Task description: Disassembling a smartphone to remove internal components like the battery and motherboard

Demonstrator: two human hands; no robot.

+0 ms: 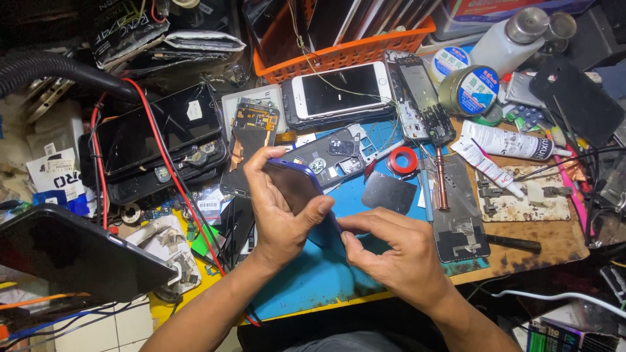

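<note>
Cluttered with stripped handsets and tools, a repair bench fills the frame, its blue work mat (pixel 313 274) showing bare only near your body. At centre, your left hand (pixel 277 212) wraps around a blue-edged phone (pixel 301 189), fingers curled over its far rim and thumb pressed across its dark face. Your right hand (pixel 398 254) closes in from four o'clock, thumb and forefinger pinched tight at the phone's lower edge; whether they grip a tool or the edge itself cannot be made out. The phone's long axis runs from ten o'clock down to four o'clock, tilted up off the mat, so the left hand carries it and the right works its near end. Just beyond, at twelve o'clock, lies an opened phone back (pixel 326 160) with its camera module exposed; farther up sits a white phone (pixel 339 88) before an orange basket (pixel 339 49). At two o'clock rest a red tape ring (pixel 402 160) and a white tube (pixel 508 143). At nine o'clock, a dark tablet (pixel 160 130) is crossed by a red wire (pixel 163 150).
</note>
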